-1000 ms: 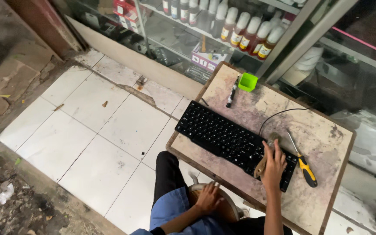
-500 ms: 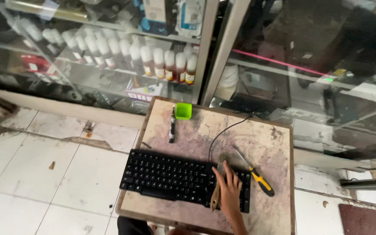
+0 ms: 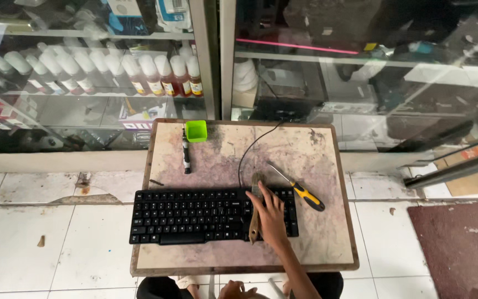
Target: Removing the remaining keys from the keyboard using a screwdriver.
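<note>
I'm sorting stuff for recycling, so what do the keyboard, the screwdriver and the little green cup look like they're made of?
The keyboard: matte black plastic, judging by its dull moulded keys. The screwdriver: thin grey shaft, likely metal, with a yellow and black handle that looks like plastic or rubber. The green cup: bright, smooth, evenly coloured, probably plastic.

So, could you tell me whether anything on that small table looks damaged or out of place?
The table top is badly stained and worn. A brush lies across the black keyboard under the right hand. The yellow-handled screwdriver lies askew beside it.
</note>
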